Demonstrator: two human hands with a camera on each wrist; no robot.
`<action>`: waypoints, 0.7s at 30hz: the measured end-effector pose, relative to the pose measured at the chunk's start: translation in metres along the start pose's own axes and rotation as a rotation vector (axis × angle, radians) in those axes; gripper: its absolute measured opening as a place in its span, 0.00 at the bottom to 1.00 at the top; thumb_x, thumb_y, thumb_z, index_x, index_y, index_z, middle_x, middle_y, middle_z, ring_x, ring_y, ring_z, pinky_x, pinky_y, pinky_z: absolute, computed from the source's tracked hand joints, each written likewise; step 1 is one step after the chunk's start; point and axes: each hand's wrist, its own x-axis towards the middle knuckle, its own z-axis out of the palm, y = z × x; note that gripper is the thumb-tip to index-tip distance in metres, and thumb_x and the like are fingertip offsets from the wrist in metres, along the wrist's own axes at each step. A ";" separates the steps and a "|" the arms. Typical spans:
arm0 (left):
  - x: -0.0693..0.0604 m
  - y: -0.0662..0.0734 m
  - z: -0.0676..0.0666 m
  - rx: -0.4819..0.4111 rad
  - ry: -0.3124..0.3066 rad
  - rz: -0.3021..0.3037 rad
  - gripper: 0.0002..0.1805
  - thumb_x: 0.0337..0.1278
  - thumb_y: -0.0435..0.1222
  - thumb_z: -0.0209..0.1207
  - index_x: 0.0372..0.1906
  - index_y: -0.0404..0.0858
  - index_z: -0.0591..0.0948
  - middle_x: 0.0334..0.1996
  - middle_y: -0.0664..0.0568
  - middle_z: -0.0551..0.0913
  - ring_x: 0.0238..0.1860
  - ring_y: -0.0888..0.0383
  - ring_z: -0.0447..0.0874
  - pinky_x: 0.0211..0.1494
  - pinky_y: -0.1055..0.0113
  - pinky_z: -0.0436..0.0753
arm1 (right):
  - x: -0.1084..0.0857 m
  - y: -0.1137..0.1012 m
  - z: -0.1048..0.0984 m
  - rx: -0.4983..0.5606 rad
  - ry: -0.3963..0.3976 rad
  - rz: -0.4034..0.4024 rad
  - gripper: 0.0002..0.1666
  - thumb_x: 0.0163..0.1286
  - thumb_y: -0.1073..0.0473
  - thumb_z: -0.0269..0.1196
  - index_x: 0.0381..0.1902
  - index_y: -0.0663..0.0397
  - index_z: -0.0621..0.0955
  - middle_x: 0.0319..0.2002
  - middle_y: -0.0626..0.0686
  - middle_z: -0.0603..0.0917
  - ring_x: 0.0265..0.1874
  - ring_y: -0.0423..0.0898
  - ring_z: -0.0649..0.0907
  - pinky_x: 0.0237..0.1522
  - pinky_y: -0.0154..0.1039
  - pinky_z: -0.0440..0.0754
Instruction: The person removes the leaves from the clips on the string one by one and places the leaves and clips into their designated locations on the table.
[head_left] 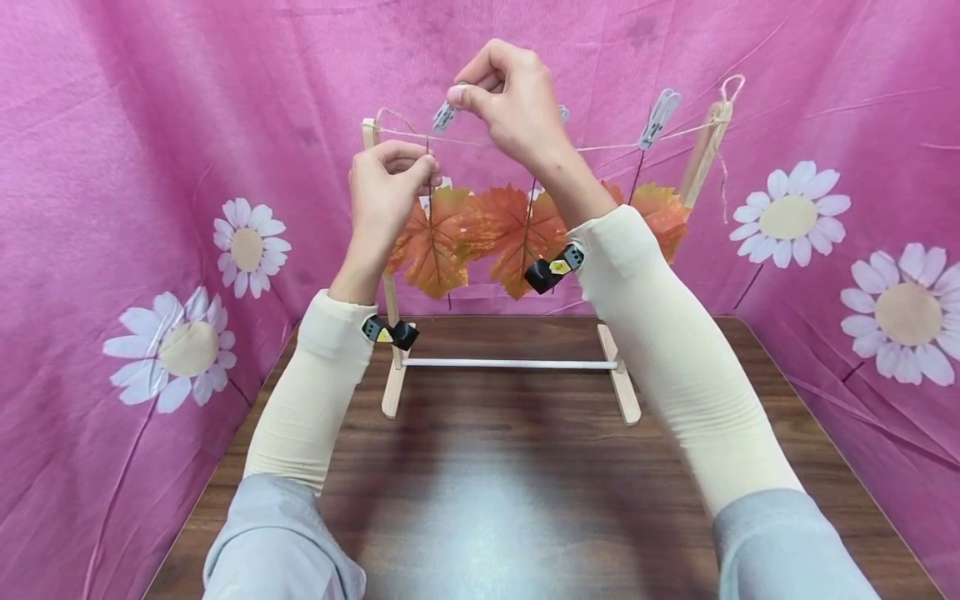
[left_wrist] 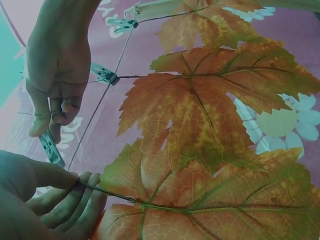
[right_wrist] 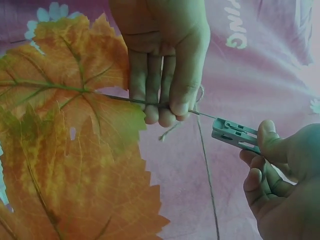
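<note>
My left hand [head_left: 386, 187] pinches the thin dark stem of an orange maple leaf [head_left: 431, 242] between thumb and fingers, just below the twine [head_left: 468, 142]. Above it, my right hand [head_left: 517, 104] holds a grey clothespin [head_left: 444, 115] by its handle end, its nose pointing down toward the stem tip. In the right wrist view the clothespin [right_wrist: 235, 134] is close to the stem's end beside the twine [right_wrist: 206, 165]. Two more leaves, a middle leaf [head_left: 525, 233] and a right leaf [head_left: 660, 212], hang by their stems; a clothespin [head_left: 660, 118] grips the right one on the twine.
The twine runs between two wooden posts, the right post [head_left: 705, 158] and the left post [head_left: 369, 133]. A white rod [head_left: 510, 364] joins the wooden feet on the brown table [head_left: 480, 467]. Behind is a pink cloth [head_left: 150, 100] printed with white flowers.
</note>
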 end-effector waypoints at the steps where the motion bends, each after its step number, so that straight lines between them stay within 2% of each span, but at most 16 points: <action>1: 0.000 0.000 0.000 -0.009 0.000 0.000 0.07 0.66 0.26 0.63 0.43 0.26 0.88 0.25 0.55 0.89 0.26 0.65 0.89 0.41 0.71 0.90 | 0.000 0.000 -0.001 0.003 -0.002 0.006 0.11 0.70 0.60 0.74 0.31 0.44 0.83 0.24 0.38 0.82 0.27 0.36 0.76 0.33 0.32 0.70; 5: -0.002 0.000 -0.003 -0.027 0.005 0.000 0.08 0.66 0.26 0.63 0.44 0.24 0.87 0.25 0.56 0.89 0.26 0.64 0.89 0.40 0.72 0.90 | -0.002 -0.002 -0.006 0.004 -0.015 0.037 0.10 0.69 0.59 0.75 0.33 0.43 0.83 0.27 0.38 0.84 0.29 0.36 0.79 0.37 0.32 0.73; 7: -0.002 0.000 -0.004 -0.035 0.005 0.001 0.08 0.66 0.25 0.63 0.44 0.24 0.87 0.25 0.56 0.89 0.26 0.64 0.89 0.39 0.72 0.90 | -0.003 -0.004 -0.008 0.003 -0.024 0.060 0.08 0.69 0.58 0.76 0.38 0.46 0.84 0.30 0.38 0.86 0.32 0.36 0.82 0.41 0.32 0.76; 10: -0.003 0.000 -0.007 -0.046 0.007 0.009 0.07 0.65 0.25 0.62 0.42 0.26 0.88 0.24 0.57 0.88 0.26 0.64 0.89 0.38 0.73 0.89 | -0.004 -0.007 -0.010 -0.004 -0.034 0.094 0.13 0.67 0.55 0.77 0.46 0.49 0.86 0.34 0.39 0.87 0.37 0.36 0.85 0.46 0.32 0.79; 13: -0.003 0.000 -0.009 -0.068 0.011 0.014 0.06 0.65 0.25 0.61 0.40 0.28 0.87 0.24 0.57 0.88 0.25 0.64 0.88 0.38 0.73 0.89 | -0.007 -0.009 -0.012 -0.015 -0.039 0.094 0.18 0.67 0.53 0.77 0.50 0.52 0.86 0.36 0.40 0.88 0.39 0.36 0.85 0.48 0.32 0.81; 21: -0.007 0.003 -0.015 -0.110 0.024 0.018 0.05 0.64 0.24 0.61 0.40 0.30 0.86 0.24 0.54 0.88 0.24 0.62 0.88 0.36 0.72 0.90 | -0.015 -0.012 -0.017 -0.013 -0.042 0.067 0.16 0.67 0.53 0.77 0.48 0.50 0.86 0.36 0.40 0.87 0.38 0.37 0.84 0.47 0.32 0.80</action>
